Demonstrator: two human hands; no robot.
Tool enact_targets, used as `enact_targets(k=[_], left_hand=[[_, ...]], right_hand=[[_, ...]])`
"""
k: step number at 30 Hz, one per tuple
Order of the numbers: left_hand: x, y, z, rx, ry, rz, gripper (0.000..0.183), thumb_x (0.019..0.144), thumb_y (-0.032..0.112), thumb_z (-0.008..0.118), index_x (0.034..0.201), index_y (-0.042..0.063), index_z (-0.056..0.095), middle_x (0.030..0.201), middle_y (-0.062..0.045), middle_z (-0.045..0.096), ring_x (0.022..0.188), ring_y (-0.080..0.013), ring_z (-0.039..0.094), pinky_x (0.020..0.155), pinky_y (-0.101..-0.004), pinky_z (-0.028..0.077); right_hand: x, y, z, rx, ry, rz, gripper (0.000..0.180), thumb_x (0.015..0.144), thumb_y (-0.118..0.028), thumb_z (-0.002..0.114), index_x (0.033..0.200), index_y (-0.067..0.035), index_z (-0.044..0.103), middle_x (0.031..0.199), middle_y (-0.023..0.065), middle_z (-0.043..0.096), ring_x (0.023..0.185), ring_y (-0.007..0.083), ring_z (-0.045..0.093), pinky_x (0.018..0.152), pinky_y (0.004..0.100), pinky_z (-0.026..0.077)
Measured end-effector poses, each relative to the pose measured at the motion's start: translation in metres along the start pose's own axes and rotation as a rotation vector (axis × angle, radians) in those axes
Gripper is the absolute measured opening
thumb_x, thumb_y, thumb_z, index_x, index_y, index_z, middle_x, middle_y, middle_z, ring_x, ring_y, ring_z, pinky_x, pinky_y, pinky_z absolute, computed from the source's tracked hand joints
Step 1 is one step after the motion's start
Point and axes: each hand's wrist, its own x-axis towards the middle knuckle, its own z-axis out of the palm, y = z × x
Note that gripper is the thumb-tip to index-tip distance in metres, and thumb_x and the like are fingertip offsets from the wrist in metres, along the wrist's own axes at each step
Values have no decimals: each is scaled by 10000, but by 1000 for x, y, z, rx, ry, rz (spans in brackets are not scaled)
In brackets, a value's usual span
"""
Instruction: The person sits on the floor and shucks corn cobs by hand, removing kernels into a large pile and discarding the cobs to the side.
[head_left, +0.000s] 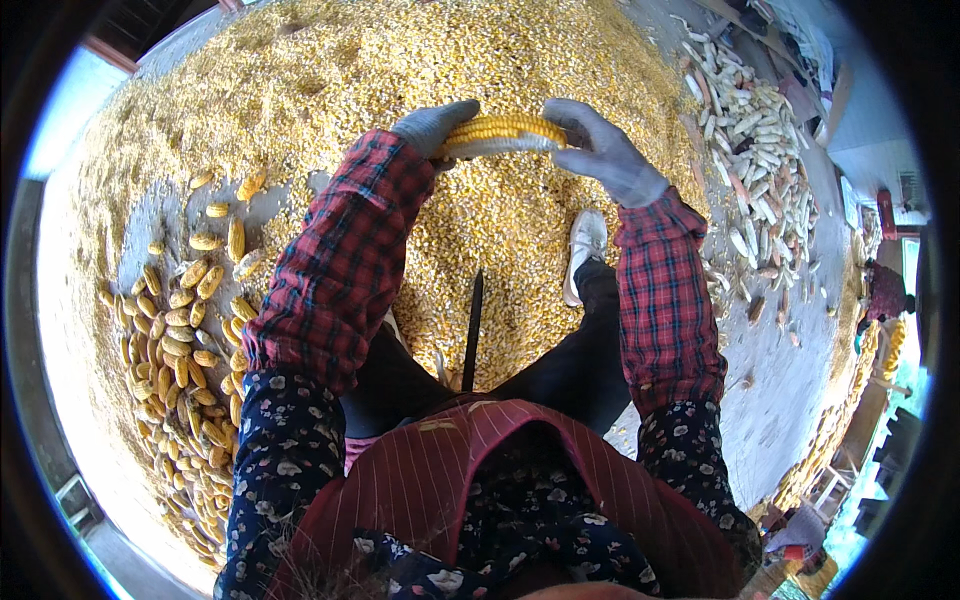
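A partly shelled ear of corn (506, 136) spans the space between my two gloved hands, above the loose kernels. Yellow kernels cover its upper side, while a pale bare strip of cob shows along its lower side. My left hand (435, 127) grips the ear's left end. At the other end, my right hand (604, 146) has its fingers above and its thumb below the tip, which lies between them. Between my legs a dark, narrow pointed bar (474, 326) sticks out over the kernels; its lower end is hidden by my clothing.
Loose corn kernels (480, 225) spread widely across the concrete floor (780, 390). Unshelled corn ears (176, 349) are heaped at left. Bare cobs (765, 172) lie piled at upper right. My right shoe (587, 244) rests among the kernels. More corn ears (832, 442) line the far right.
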Motion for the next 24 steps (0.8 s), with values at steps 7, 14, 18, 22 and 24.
enact_targets(k=[7,14,18,22,24], left_hand=[[-5,3,4,-440,-501,59,746,672,747,295,921,88,542,764,-90,566,525,-162,471,441,-264,349],[1,-4,13,-497,-207,264,683,651,743,368,767,91,537,602,-64,509,424,-146,437,369,-269,314],[4,-1,27,-460,97,447,511,724,547,508,813,43,503,594,-47,491,413,-130,403,378,-266,334],[31,-8,26,-506,274,589,522,766,361,565,1031,-79,474,845,-103,570,725,-151,524,662,-269,438],[42,-11,20,-457,274,612,516,771,334,566,1049,-90,468,887,-119,575,771,-161,537,702,-267,440]], right_hand=[[2,0,11,197,35,277,360,790,-277,567,1049,-34,510,723,29,568,543,85,520,421,196,405],[9,2,31,77,307,190,352,809,-299,522,1038,-31,514,790,40,579,566,83,529,429,194,403],[13,2,54,-27,368,176,332,822,-287,516,1044,-40,513,824,42,568,608,73,524,485,197,424],[15,-3,77,37,348,193,371,837,-329,466,1099,-67,464,772,54,559,503,84,497,396,207,379],[15,-6,81,151,315,241,412,840,-381,421,1119,-78,449,776,78,566,486,103,498,377,217,375]])
